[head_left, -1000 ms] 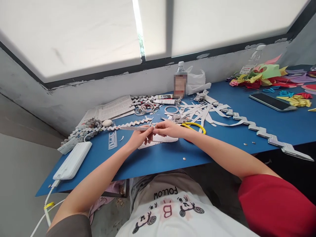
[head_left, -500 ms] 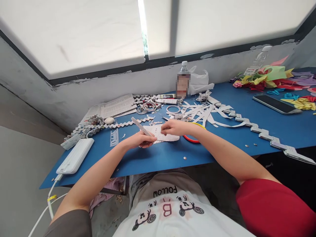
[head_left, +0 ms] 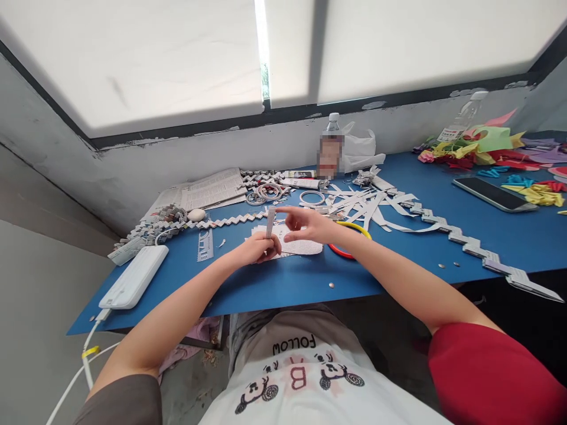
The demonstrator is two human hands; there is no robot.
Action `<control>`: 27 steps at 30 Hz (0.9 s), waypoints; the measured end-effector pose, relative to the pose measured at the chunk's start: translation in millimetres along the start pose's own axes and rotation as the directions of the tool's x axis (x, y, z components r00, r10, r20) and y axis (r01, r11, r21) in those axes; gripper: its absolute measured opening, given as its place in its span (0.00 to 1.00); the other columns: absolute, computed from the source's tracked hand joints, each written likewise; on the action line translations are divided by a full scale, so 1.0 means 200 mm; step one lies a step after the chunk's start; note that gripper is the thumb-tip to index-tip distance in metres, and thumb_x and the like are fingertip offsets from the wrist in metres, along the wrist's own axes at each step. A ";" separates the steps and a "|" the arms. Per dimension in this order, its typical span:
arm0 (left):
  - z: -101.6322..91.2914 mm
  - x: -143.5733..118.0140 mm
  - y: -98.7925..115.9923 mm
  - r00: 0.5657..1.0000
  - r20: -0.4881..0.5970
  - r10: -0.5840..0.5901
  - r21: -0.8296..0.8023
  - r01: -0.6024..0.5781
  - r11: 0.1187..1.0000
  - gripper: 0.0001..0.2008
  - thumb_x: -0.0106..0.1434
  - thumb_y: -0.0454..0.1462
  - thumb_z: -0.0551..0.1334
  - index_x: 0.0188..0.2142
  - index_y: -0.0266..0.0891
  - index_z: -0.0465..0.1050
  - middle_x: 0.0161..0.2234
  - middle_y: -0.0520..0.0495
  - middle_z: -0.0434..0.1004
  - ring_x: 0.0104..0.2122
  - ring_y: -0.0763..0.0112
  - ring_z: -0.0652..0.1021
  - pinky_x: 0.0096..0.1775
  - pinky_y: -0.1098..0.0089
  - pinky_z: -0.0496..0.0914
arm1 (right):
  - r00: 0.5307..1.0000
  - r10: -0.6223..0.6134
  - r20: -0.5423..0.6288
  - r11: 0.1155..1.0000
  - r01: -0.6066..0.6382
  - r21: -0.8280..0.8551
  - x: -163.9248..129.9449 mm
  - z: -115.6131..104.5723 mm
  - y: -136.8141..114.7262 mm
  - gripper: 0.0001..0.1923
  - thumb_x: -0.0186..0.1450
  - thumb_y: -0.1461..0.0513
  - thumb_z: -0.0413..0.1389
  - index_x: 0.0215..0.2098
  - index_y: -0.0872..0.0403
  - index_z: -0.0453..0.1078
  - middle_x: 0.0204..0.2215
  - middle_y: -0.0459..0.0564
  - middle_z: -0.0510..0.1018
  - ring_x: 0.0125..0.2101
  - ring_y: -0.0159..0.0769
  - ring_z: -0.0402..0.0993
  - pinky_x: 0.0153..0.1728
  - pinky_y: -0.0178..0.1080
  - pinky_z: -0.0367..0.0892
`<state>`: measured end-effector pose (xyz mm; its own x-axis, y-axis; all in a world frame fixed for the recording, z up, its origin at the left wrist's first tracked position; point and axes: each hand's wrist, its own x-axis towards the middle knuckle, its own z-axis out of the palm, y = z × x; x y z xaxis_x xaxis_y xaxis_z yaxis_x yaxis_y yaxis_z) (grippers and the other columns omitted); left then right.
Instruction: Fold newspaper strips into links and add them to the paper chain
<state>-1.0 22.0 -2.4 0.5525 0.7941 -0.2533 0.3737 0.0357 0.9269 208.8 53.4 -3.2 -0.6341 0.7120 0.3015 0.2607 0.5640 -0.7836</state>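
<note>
My left hand (head_left: 261,248) is closed around the lower end of a folded strip of printed paper (head_left: 270,223), which stands nearly upright. To its right, my right hand (head_left: 305,226) has its fingers apart. Its index finger reaches toward the strip's top end; whether it touches cannot be made out. Under both hands lie sheets of printed paper (head_left: 305,247), partly covered by them. A yellow and red ring (head_left: 359,228) rests beside the right wrist, partly hidden by the forearm.
A folded-paper chain (head_left: 230,220) and a clear stencil ruler (head_left: 205,245) lie left, near a white power bank (head_left: 135,277). Loose paper strips (head_left: 367,203), another chain (head_left: 472,247) and a phone (head_left: 494,194) lie right. A bottle (head_left: 330,153) stands behind.
The paper strip has turned from leaning left to nearly upright in my left hand. My right hand has lifted off the sheets, and its fingers have spread toward the strip's top.
</note>
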 end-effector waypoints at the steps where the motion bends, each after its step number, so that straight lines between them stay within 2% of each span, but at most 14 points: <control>1: 0.00 0.00 0.00 1.000 0.015 -0.008 0.050 0.008 0.999 0.08 0.52 0.33 0.52 0.23 0.36 0.69 0.15 0.53 0.61 0.15 0.76 0.62 0.17 0.75 0.55 | 0.999 -0.029 0.019 0.998 0.028 0.060 0.00 0.03 -0.01 0.29 0.59 0.49 0.61 0.55 0.51 0.69 0.30 0.47 0.71 0.28 0.32 0.67 0.31 0.37 0.67; 3: 0.00 0.01 -0.01 0.997 0.070 -0.020 0.129 0.011 0.992 0.08 0.50 0.33 0.52 0.22 0.36 0.69 0.16 0.51 0.64 0.17 0.74 0.64 0.19 0.73 0.57 | 0.994 -0.103 0.047 0.987 0.097 0.125 0.00 0.06 -0.02 0.21 0.61 0.48 0.58 0.43 0.54 0.77 0.27 0.47 0.70 0.26 0.30 0.65 0.28 0.35 0.65; 5: 0.00 0.01 -0.01 0.993 0.116 0.007 0.157 -0.025 0.987 0.08 0.47 0.33 0.53 0.23 0.36 0.70 0.21 0.49 0.69 0.22 0.71 0.69 0.23 0.72 0.61 | 0.981 -0.185 0.059 0.976 0.177 0.124 0.00 0.06 -0.02 0.19 0.63 0.48 0.56 0.35 0.55 0.78 0.27 0.49 0.70 0.25 0.30 0.65 0.26 0.35 0.64; 8: -0.01 0.00 0.01 0.984 0.121 0.131 0.097 -0.143 0.985 0.09 0.48 0.33 0.53 0.26 0.37 0.72 0.27 0.49 0.74 0.33 0.67 0.72 0.36 0.69 0.66 | 0.953 -0.296 0.066 0.955 0.294 0.034 -0.01 0.04 -0.01 0.17 0.66 0.51 0.54 0.34 0.54 0.78 0.29 0.51 0.73 0.28 0.32 0.69 0.30 0.36 0.66; 11: -0.02 -0.02 0.03 0.972 0.109 0.207 -0.010 -0.207 0.978 0.10 0.59 0.38 0.54 0.28 0.36 0.71 0.26 0.49 0.73 0.32 0.68 0.72 0.41 0.67 0.66 | 0.941 -0.329 0.081 0.943 0.332 -0.018 -0.02 0.02 0.00 0.14 0.66 0.55 0.54 0.34 0.53 0.78 0.33 0.53 0.76 0.31 0.33 0.72 0.34 0.37 0.67; 13: -0.02 -0.03 0.03 0.971 0.117 0.211 -0.061 -0.205 0.977 0.14 0.63 0.44 0.56 0.28 0.36 0.70 0.23 0.51 0.71 0.28 0.71 0.72 0.38 0.68 0.66 | 0.963 -0.264 0.053 0.964 0.264 0.020 -0.03 0.01 0.00 0.11 0.64 0.56 0.57 0.36 0.53 0.77 0.34 0.53 0.77 0.33 0.35 0.73 0.36 0.37 0.68; 15: -0.03 -0.04 0.03 0.973 0.087 0.213 -0.076 -0.206 0.976 0.16 0.63 0.48 0.59 0.29 0.36 0.69 0.20 0.52 0.72 0.25 0.73 0.72 0.35 0.70 0.66 | 0.990 -0.141 0.014 0.982 0.138 0.129 -0.03 0.01 -0.01 0.13 0.61 0.57 0.60 0.42 0.53 0.75 0.36 0.52 0.77 0.34 0.36 0.74 0.35 0.38 0.70; 18: -0.03 -0.03 0.02 0.978 -0.061 0.199 -0.061 -0.203 0.977 0.18 0.61 0.50 0.62 0.32 0.36 0.69 0.22 0.50 0.76 0.25 0.73 0.74 0.33 0.72 0.66 | 1.000 0.008 0.018 0.935 -0.014 0.355 -0.03 0.01 -0.03 0.21 0.58 0.58 0.62 0.48 0.54 0.72 0.37 0.52 0.78 0.34 0.36 0.74 0.32 0.37 0.71; 21: -0.02 -0.02 0.02 0.973 -0.167 0.160 -0.072 -0.174 0.982 0.20 0.59 0.52 0.63 0.33 0.36 0.69 0.25 0.46 0.79 0.28 0.70 0.78 0.33 0.72 0.67 | 0.997 0.066 -0.025 0.890 -0.047 0.453 -0.01 0.02 -0.03 0.16 0.58 0.55 0.63 0.40 0.57 0.74 0.31 0.50 0.78 0.30 0.34 0.74 0.30 0.37 0.72; 24: -0.01 -0.02 0.02 0.978 -0.157 0.138 -0.104 -0.155 0.982 0.21 0.57 0.52 0.65 0.35 0.35 0.71 0.31 0.42 0.81 0.33 0.65 0.80 0.33 0.70 0.70 | 0.986 0.134 -0.102 0.897 -0.076 0.435 0.00 0.05 -0.02 0.15 0.57 0.53 0.63 0.32 0.58 0.74 0.25 0.48 0.77 0.25 0.31 0.73 0.29 0.37 0.71; 27: 0.00 -0.01 0.01 0.983 -0.142 0.120 -0.118 -0.137 0.984 0.24 0.55 0.53 0.66 0.38 0.34 0.74 0.34 0.40 0.81 0.35 0.62 0.81 0.31 0.69 0.72 | 0.976 0.172 -0.137 0.916 -0.107 0.387 0.00 0.07 -0.03 0.16 0.56 0.52 0.64 0.29 0.58 0.73 0.22 0.48 0.77 0.23 0.31 0.72 0.27 0.36 0.70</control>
<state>-1.1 19.9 0.6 0.4815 0.8709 -0.0984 0.2042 -0.0023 0.9789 197.6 43.2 -5.6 -0.4743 0.8487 0.2338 0.0245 0.2782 -0.9602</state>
